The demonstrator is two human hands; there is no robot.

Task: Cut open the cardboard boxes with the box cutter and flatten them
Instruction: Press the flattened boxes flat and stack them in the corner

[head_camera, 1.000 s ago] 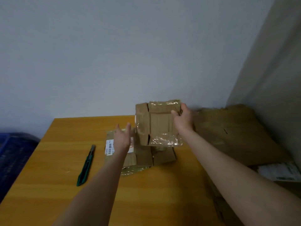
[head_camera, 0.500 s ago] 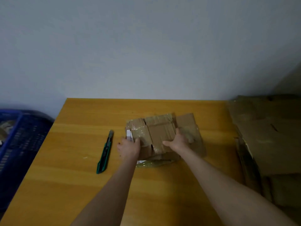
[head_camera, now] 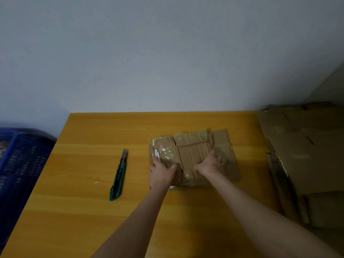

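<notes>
A small stack of flattened, tape-covered cardboard boxes point(head_camera: 191, 151) lies on the wooden table point(head_camera: 89, 211), right of centre. My left hand point(head_camera: 161, 174) rests on the stack's near left corner with the fingers laid over the cardboard. My right hand point(head_camera: 211, 165) presses down on the stack's right half, fingers spread flat. The green box cutter point(head_camera: 119, 176) lies by itself on the table, left of the stack and a hand's width from my left hand. Its blade end points away from me.
A large pile of flattened cardboard point(head_camera: 305, 161) lies along the table's right edge, reaching the wall corner. A blue plastic crate point(head_camera: 20, 164) stands off the table's left side. The table's far edge meets a plain wall.
The taped box that my right hand held up a second ago has come down onto the stack and lies flat. Both hands now press on it. The cutter has not moved.
</notes>
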